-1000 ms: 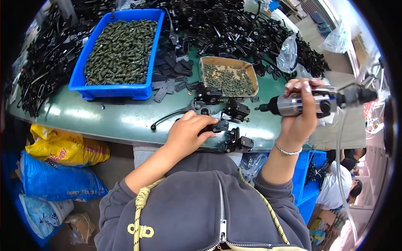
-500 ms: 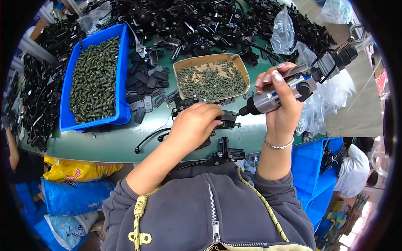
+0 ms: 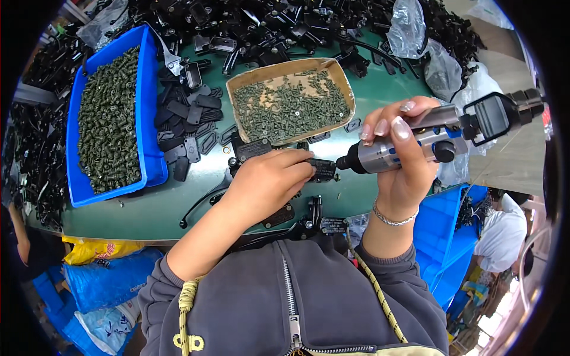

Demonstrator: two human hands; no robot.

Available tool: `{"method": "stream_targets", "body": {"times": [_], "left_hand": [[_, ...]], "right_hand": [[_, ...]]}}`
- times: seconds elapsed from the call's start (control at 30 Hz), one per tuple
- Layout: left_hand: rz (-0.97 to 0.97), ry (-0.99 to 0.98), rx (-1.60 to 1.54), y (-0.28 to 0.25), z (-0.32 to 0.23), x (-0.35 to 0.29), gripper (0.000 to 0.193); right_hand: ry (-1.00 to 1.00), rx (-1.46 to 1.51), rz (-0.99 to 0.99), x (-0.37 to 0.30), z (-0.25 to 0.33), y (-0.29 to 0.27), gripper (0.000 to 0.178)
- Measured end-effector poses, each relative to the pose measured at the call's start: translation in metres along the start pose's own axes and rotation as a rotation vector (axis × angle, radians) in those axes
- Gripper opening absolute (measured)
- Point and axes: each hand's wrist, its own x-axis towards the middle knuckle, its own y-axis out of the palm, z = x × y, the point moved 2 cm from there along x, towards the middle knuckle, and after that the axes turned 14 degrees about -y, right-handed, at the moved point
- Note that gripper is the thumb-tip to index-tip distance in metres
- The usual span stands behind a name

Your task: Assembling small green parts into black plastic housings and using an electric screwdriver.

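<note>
My left hand [image 3: 261, 181] is closed on a black brake lever assembly [image 3: 323, 170], holding it against the green table. Its fingertips press on the black rectangular cover, and a long curved lever [image 3: 199, 204] sticks out to the left under the wrist. A silver power screwdriver [image 3: 380, 157] lies almost level in my right hand [image 3: 409, 154], fingers wrapped round its body. The tool's black nose meets the right end of the cover; the bit tip cannot be made out. Just beyond, a cardboard tray [image 3: 233, 89] holds many small dark-green screws.
A blue bin [image 3: 155, 157] full of greenish threaded fittings stands at left. Flat black covers [image 3: 193, 113] lie beside it. Black lever parts [image 3: 267, 26] pile up along the back. More assemblies [image 3: 317, 222] sit at the near edge. Plastic bags [image 3: 407, 29] and blue crates [image 3: 436, 231] are at right.
The screwdriver's nose has closed in on the cover's right end, hiding the bit that showed before. My left hand keeps its hold. The whole view has shifted slightly.
</note>
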Motion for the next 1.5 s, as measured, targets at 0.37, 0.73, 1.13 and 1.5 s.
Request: {"method": "stream_targets", "body": {"times": [0.37, 0.73, 1.13, 1.5], "left_hand": [[0.005, -0.006, -0.034, 0.005, 0.002, 0.001, 0.014], [0.029, -0.006, -0.053, 0.008, 0.002, 0.003, 0.014], [0.03, -0.055, -0.151, 0.009, -0.001, 0.006, 0.011], [0.043, -0.102, -0.172, 0.013, -0.002, 0.008, 0.012]], "right_hand": [[-0.02, -0.039, 0.035, 0.0, 0.001, -0.006, 0.024], [-0.004, -0.11, 0.03, -0.007, -0.001, -0.005, 0.024], [-0.073, -0.305, -0.125, -0.019, 0.0, 0.007, 0.018], [-0.011, -0.23, -0.073, -0.023, -0.003, -0.014, 0.016]]}}
